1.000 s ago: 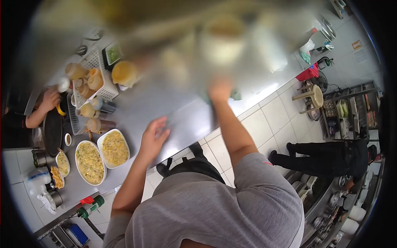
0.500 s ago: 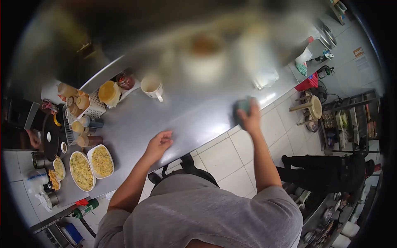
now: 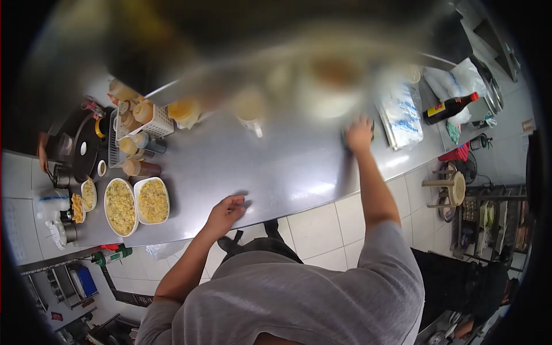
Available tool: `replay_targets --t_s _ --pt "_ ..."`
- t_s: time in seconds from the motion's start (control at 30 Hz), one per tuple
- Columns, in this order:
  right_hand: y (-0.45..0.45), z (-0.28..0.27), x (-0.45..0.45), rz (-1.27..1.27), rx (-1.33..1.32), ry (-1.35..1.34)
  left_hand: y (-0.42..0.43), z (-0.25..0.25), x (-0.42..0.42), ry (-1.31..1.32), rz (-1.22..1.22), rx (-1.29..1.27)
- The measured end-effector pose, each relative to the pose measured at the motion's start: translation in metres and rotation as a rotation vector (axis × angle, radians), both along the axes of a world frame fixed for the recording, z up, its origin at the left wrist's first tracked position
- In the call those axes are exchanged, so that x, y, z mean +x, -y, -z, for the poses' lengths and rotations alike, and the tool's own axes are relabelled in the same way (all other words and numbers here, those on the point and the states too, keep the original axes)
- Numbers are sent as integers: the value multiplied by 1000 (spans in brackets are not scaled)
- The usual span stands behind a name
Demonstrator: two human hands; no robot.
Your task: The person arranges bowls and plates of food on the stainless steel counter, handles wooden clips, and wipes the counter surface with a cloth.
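Note:
On the steel counter (image 3: pixel 264 167), my right hand (image 3: pixel 360 135) presses a dark green cloth (image 3: pixel 373 130), which shows only at the edges of the hand. Packed clear plastic bags (image 3: pixel 399 118) lie just to its right. My left hand (image 3: pixel 226 214) hovers by the counter's near edge, its fingers loosely curled and apart, holding nothing. To the left stand two white dishes of yellow rice-like food (image 3: pixel 121 208). A white mug (image 3: pixel 251 122) is at the back, partly blurred.
Sauce bottles (image 3: pixel 141 168) and a white basket of jars (image 3: pixel 158 123) stand at the left. A dark bottle with a red cap (image 3: pixel 451 108) lies at the right. Another person in black (image 3: pixel 460 284) is at the lower right. A blurred shelf covers the top.
My right hand has moved over the counter with the cloth, first towards the near edge, then back towards the bags. My left hand stays near the edge. The view has turned.

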State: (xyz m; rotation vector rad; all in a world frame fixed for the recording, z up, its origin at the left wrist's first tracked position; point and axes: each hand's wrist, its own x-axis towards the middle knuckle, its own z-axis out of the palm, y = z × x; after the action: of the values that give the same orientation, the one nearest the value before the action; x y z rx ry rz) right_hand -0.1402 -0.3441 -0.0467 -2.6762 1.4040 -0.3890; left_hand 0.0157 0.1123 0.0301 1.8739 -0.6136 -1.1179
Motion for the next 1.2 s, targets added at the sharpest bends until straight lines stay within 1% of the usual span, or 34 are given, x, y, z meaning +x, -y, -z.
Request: replay_targets --t_s 0.1,0.17,0.23,0.27,0.3,0.33,0.37,0.43,0.5,0.53,0.57,0.6,0.63,0.67,0.7,0.73,0.77,0.8,0.83,0.87,0.9,0.93,1.0,1.03,1.1,1.17,1.2 --pt "-120 -14 21 62 -133 21 -20 -1 0 5 -42 -21" --pt "-158 -6 56 -26 -50 66 -29 -12 -1 -39 -91 27" --pt "-161 -5 104 -131 2 79 -34 -15 -3 -52 -115 25" --pt "-153 -3 126 -141 -2 75 -36 -15 -7 -62 -131 21" --pt "-144 1 146 -229 27 64 -39 -12 -11 -66 -139 16" --pt "-145 -2 154 -313 58 54 -42 -8 -15 -67 -148 -27" --pt "-150 -3 151 -310 55 57 -47 -7 -16 -62 -150 -69" --pt "-167 -23 127 -413 97 -45 -64 -8 -18 -36 -120 -68" --pt "-215 -25 67 -597 -9 23 -82 -5 -21 -26 -54 -84" --pt "-247 -24 29 -675 -37 92 -99 -3 -20 -39 -90 -79" --pt "-277 -30 -11 -773 64 51 -112 -2 -17 -47 -132 -75" --pt "-305 -29 -51 -847 50 72 -125 -5 -16 -47 -109 -90" --pt "-326 -20 -87 -914 270 -74 -141 -11 -16 -43 -132 -50" --pt "-342 -2 -123 -867 496 33 -158 -14 -13 -35 -158 -10" --pt "-351 2 -150 -638 631 7 -180 -13 -12 -30 -145 -17" --pt "-350 -19 -150 -495 614 19 -200 -10 -10 -17 -148 -13" --pt "-339 -39 -140 -307 622 204 -214 -5 -8 -7 -167 -17" --pt "-319 -33 -132 -297 318 387 -227 -3 -8 4 -190 -36" --pt "-302 -60 -113 -200 246 409 -245 -1 -9 13 -210 -40" --pt "-277 -58 -100 -220 -44 354 -262 8 -8 -1 -232 -57" --pt "-259 -63 -81 -116 32 326 -275 11 -10 40 -217 -56" --pt "-239 -47 -62 -31 70 275 -289 9 -12 76 -210 -47" --pt "-262 -33 -17 173 56 -68 -310 -1 -22 83 -216 -78" --pt "-281 -23 5 129 66 -83 -322 -6 -30 73 -260 -62" --pt "-339 0 47 -20 -34 -81 -350 -16 -39 45 -229 -54" --pt "-439 1 75 -421 23 -165 -387 -6 -48 13 -305 -45" --pt "-491 7 72 -691 -35 121 -404 -2 -52 -12 -358 -57"
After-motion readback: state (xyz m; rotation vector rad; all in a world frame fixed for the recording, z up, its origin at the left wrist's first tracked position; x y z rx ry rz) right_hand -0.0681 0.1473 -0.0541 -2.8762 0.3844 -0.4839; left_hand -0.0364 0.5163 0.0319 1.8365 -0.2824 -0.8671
